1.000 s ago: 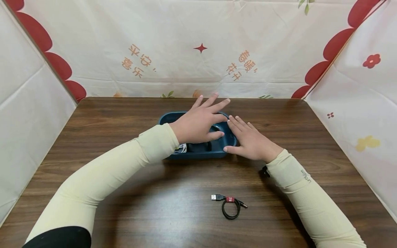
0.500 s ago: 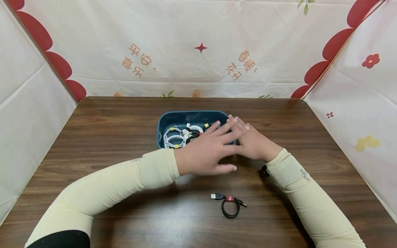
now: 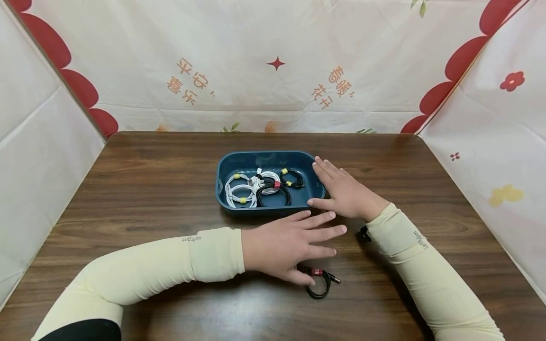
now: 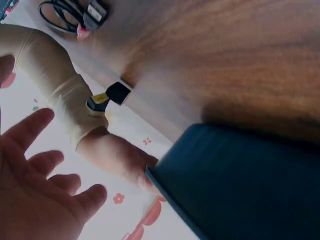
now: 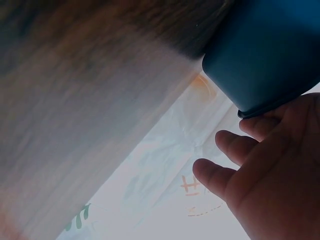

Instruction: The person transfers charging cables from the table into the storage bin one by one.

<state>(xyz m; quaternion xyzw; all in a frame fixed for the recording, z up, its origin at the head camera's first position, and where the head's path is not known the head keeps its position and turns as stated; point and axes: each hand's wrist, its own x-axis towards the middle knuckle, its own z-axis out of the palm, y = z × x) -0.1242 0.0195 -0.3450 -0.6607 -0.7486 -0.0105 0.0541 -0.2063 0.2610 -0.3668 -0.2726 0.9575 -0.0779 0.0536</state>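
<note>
My left hand (image 3: 290,244), fingers spread, hovers in front of the blue bin with nothing in it. Just under its thumb lies a coiled black USB cable (image 3: 327,284) with a red tie; the thumb side hides its plug in the head view, while the left wrist view shows the plug (image 4: 95,14). At the right end of the bin (image 3: 256,211), my right hand (image 3: 347,192) rests against the rim with straight fingers. Inside the bin are coiled white cables (image 3: 228,194) with yellow ties, a black cable (image 3: 258,199) with a red tie and a black cable (image 3: 300,177) with yellow ties.
The bin stands toward the far side of a dark wood table (image 3: 170,189). White printed cloth (image 3: 273,94) hangs behind the table and along both sides. A black strap or device (image 3: 364,234) sits under the right wrist.
My left hand has drawn back from over the bin toward the near side, uncovering the cables inside, and now partly covers the loose black cable. My right hand stays at the rim.
</note>
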